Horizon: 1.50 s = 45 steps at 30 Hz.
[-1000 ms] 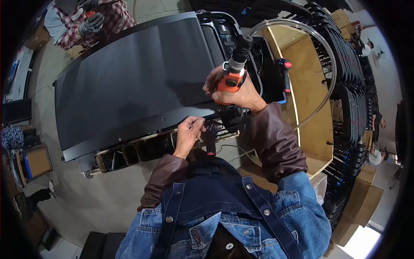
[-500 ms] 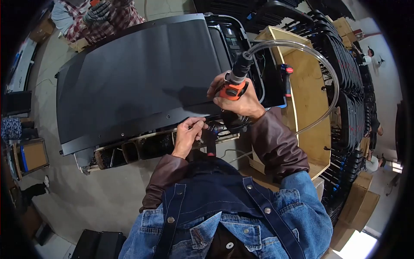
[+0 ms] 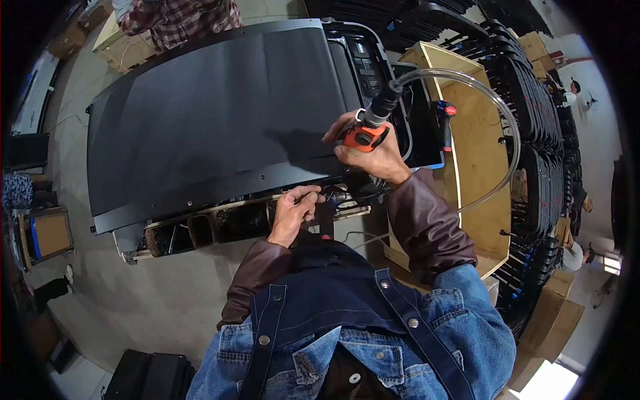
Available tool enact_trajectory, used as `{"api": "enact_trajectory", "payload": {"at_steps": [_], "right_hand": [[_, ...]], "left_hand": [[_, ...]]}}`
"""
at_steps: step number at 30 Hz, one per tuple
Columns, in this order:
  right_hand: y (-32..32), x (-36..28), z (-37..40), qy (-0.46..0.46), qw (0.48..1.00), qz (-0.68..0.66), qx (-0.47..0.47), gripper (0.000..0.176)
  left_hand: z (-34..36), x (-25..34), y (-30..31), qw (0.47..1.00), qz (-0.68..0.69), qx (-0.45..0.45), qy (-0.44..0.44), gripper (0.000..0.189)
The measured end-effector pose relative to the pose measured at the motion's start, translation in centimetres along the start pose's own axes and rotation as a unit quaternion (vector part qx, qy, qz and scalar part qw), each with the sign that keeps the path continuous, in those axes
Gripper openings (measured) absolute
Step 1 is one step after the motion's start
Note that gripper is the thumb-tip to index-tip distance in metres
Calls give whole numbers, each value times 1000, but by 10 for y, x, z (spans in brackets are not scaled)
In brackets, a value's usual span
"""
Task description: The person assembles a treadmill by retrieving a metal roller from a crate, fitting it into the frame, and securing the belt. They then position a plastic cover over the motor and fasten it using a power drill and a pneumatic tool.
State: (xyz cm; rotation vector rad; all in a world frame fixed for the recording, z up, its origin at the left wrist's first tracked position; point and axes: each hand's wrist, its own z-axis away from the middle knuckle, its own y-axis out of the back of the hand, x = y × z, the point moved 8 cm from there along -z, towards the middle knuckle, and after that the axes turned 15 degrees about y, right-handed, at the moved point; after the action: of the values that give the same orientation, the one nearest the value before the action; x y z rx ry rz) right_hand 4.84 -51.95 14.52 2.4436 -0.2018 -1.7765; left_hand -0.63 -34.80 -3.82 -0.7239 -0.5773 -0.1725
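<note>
My right hand (image 3: 375, 159) is closed around an orange and black power driver (image 3: 363, 139), with a clear hose (image 3: 499, 100) looping from its upper end. The driver is held above the near right corner of a large black panel (image 3: 220, 127). At the panel's near edge, my left hand (image 3: 292, 213) is pinched, its fingertips close to the driver's lower end. Whatever sits between those fingertips is too small to make out. Along the near edge are small fasteners, one (image 3: 262, 177) left of my driver. My right hand hides part of the driver's body.
Dark open bins (image 3: 202, 230) sit under the panel's near edge. To the right are a wooden box (image 3: 460, 180) and a red-and-black handled tool (image 3: 447, 127). Black frames (image 3: 527, 113) are stacked beyond. Another person in a plaid shirt (image 3: 193, 23) stands across the panel.
My right hand and the driver have shifted slightly right and up. My left hand has barely moved. The other person's gloved hand has gone out of view.
</note>
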Motion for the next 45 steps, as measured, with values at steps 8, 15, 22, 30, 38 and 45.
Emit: {"api": "enact_trajectory", "payload": {"at_steps": [8,15,22,30,38,45], "right_hand": [[9,-13,-1,7,994,-63,85,31],[18,-20,-5,28,992,-78,98,31],[19,-15,2,23,994,-63,91,31],[-14,-8,-6,-19,995,-21,-95,33],[-18,4,1,-44,996,-43,-69,30],[-15,4,5,-24,994,-9,-106,28]], "left_hand": [[5,-6,21,999,-1,31,10,28],[5,-15,20,999,3,37,20,28],[6,-20,27,999,18,36,10,27],[9,-20,22,999,35,25,14,30],[17,-15,19,995,96,7,-5,29],[24,-20,16,991,130,14,-3,26]]}}
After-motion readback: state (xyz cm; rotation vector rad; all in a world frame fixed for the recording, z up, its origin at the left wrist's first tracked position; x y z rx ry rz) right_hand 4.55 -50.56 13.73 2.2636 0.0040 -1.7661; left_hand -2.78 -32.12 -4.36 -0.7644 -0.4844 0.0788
